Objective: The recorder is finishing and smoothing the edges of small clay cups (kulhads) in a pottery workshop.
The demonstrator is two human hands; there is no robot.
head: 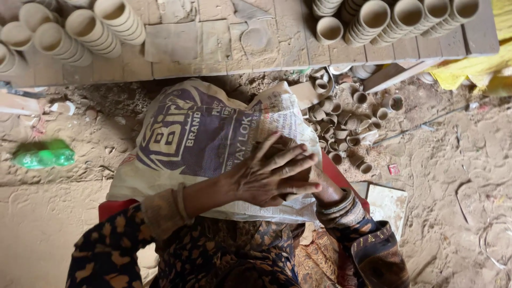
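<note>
Sandy ground (458,176) fills the scene, dusty and marked with scuffs. A low plank platform (213,48) runs along the top edge, and rows of stacked clay cups (101,26) are laid on it at the left, with further stacks (405,16) at the right. A loose heap of small cups (341,128) is seen on the ground just below the platform, right of centre. A printed sack (197,133) is spread over the person's lap, with a red edge showing beneath it. A green plastic bottle (44,154) lies on the sand at the left, well apart from the sack. A yellow cloth (469,69) is noted at the right edge.

The left hand (272,176) is laid flat with fingers spread, pressed on a lump of clay (285,146) resting on the sack. The right hand (320,184) is mostly hidden beneath the left; only its wrist with bangles (336,205) is visible, and its grip cannot be told. The lump sits at the sack's right side, near the cup heap.
</note>
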